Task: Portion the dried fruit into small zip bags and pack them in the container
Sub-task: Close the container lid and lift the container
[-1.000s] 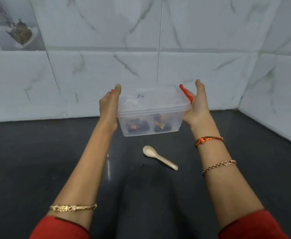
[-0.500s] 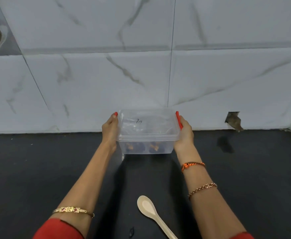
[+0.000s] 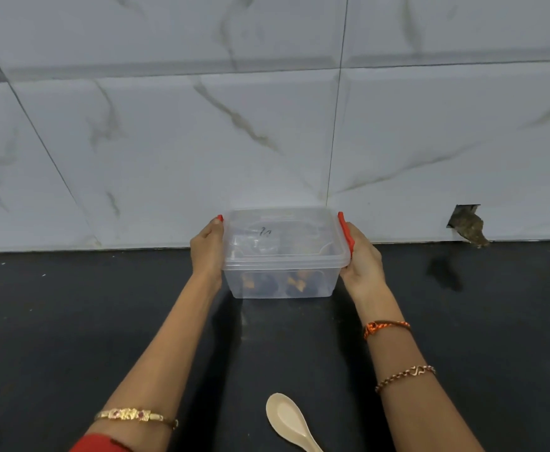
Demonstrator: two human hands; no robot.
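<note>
Even, fairly bright light w/ soft shadows on dark counter (image 3: 71, 321); wide-angle bending at edges, slight softness.

"How are the arms?"
"Both stretched forward, bracelets at the wrists."
"The hands?"
"The left hand (image 3: 207, 247) and right hand (image 3: 362, 259) face each other, fingers clasping inward, thumbs up."
</note>
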